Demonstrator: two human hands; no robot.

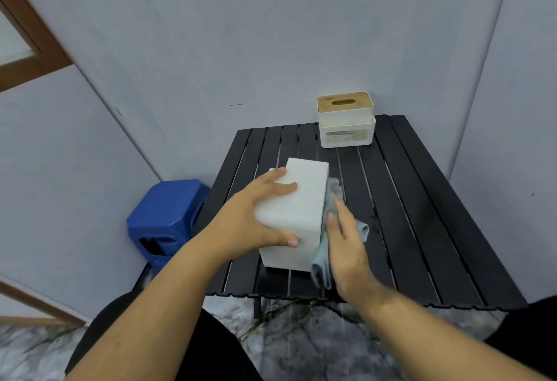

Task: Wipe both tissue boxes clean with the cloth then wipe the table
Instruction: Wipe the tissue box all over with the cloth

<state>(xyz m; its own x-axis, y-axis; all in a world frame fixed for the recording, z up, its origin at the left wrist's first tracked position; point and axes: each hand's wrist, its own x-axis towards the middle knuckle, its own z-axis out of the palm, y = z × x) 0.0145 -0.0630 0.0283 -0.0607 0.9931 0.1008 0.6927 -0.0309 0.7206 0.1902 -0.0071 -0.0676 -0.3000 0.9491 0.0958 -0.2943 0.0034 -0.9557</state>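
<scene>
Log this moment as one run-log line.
left hand: holds white box | right hand: presses cloth on box side | second box: far on table, untouched

Both forearms are bare and sleeveless in view; dark trousers [144, 335] cover the legs.

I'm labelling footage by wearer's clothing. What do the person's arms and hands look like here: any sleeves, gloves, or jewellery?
Both arms are bare as far as the frame shows, with no sleeves in view. The left hand and right hand wear no gloves, and no rings, watch or bracelet show on the visible sides. The fingers have short, unpainted nails. Dark clothing shows only below the arms, over the lap.
</scene>
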